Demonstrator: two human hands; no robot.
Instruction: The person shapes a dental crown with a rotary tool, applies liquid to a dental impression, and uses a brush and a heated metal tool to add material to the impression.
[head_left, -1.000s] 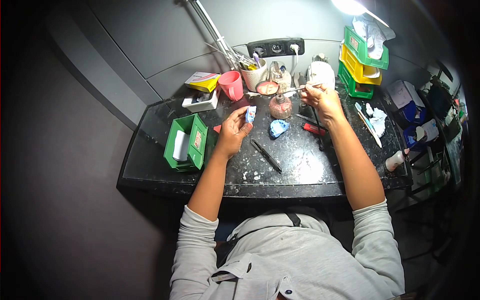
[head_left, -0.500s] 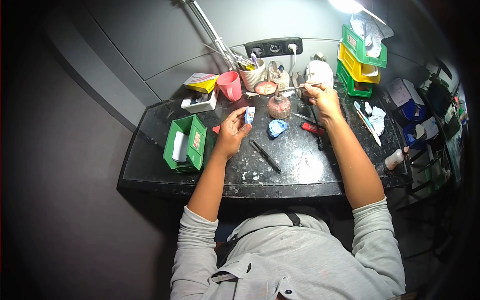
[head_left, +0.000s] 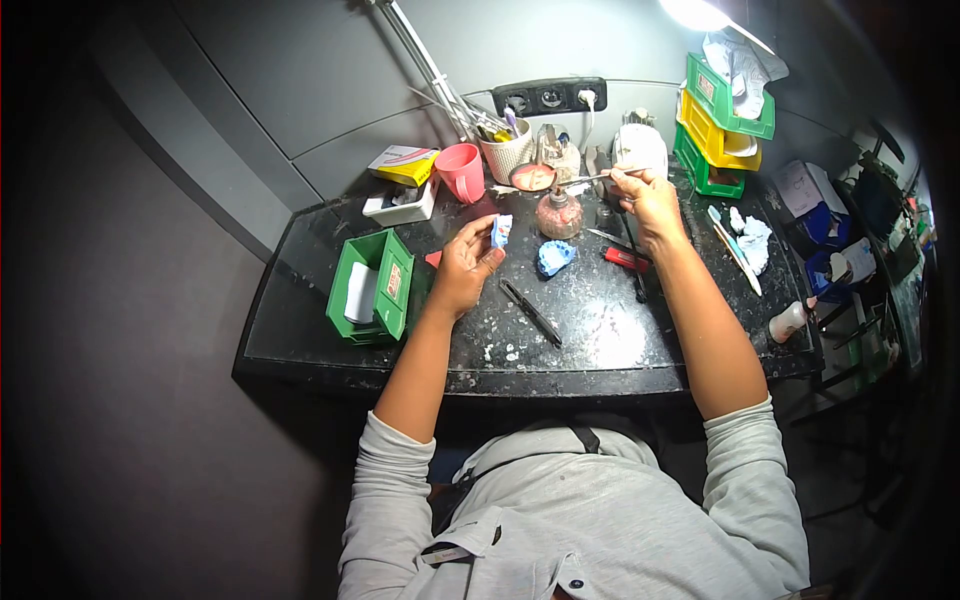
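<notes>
Burner stands behind the mould; bin lies left, pen before it

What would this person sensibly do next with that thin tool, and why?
Probably carry the thin metal tool across to the small blue-and-white piece. The right hand holds the tool with its tip about over the glass lamp, while the left hand holds the piece raised off the bench, apart from the tool.
</notes>
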